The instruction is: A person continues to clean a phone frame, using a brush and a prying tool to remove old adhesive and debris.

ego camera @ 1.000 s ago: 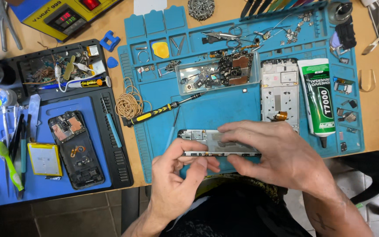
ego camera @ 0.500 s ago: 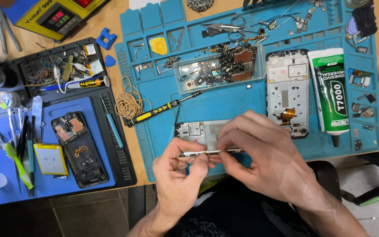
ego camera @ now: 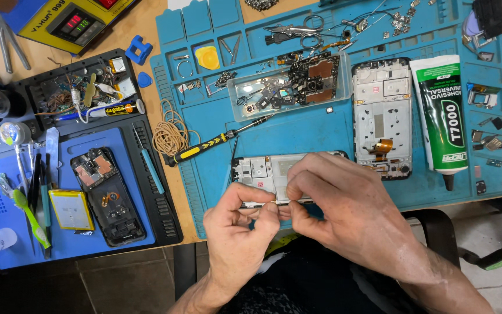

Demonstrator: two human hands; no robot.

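From the head camera, a clear plastic tray (ego camera: 289, 86) sits on the blue work mat (ego camera: 321, 131), crowded with small circuit boards, camera modules and loose metal parts. The moulded compartments along the mat's upper edge hold a yellow pick (ego camera: 208, 57), tweezers (ego camera: 232, 49) and scattered screws. To the left, a black parts tray (ego camera: 74, 87) carries wires, small components and a tube of glue lying across its lower edge. Below it, a darker blue mat (ego camera: 7, 227) bears an opened phone (ego camera: 107, 195) with its back off and a yellow battery (ego camera: 71, 209) just beside it.

Right of the clear tray lie a stripped white phone frame (ego camera: 382, 116) and a green-and-white adhesive tube (ego camera: 444, 113), side by side. A yellow-and-black screwdriver (ego camera: 216, 141) rests at a slant between a coil of wire (ego camera: 169, 134) and the clear tray.

Near the mat's front edge, the held phone frame (ego camera: 265, 174) is lifted slightly, its lower edge towards the person. The left hand (ego camera: 236, 229) comes up from below, thumb and forefinger pinched on the frame's lower edge. The right hand (ego camera: 344, 206) arches over the frame's right half, fingers curled and closed on the same edge, its fingertips nearly touching those of the left.
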